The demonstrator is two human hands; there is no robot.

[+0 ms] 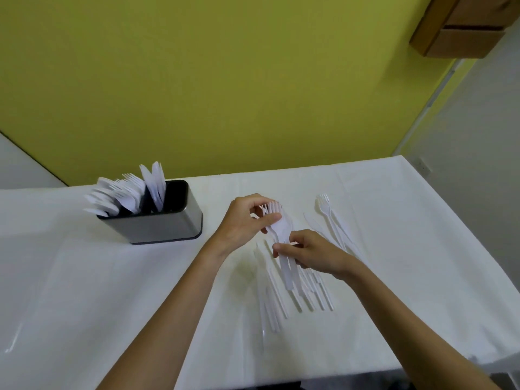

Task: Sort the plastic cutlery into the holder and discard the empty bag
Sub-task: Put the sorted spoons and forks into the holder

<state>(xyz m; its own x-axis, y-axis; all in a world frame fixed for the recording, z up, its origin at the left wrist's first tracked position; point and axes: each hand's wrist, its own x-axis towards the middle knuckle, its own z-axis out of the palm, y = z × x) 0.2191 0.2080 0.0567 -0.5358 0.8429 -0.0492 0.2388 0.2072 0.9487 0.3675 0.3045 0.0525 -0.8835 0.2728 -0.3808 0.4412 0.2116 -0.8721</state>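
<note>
A metal cutlery holder (166, 225) stands at the table's left rear, with white spoons, forks and knives upright in its compartments. Between my hands is a small bundle of white plastic forks (278, 226), tines pointing away from me. My left hand (244, 220) pinches the bundle near the fork heads. My right hand (312, 253) grips the handles lower down. Loose white cutlery (281, 294) lies on the cloth under and in front of my hands. A few more forks and a knife (334, 223) lie to the right. No bag is in view.
A white cloth covers the table (112, 291), whose right edge (461, 229) runs diagonally. A yellow-green wall stands behind. A cardboard box (461, 26) hangs in the top right corner. One thin clear piece (12, 340) lies at the far left.
</note>
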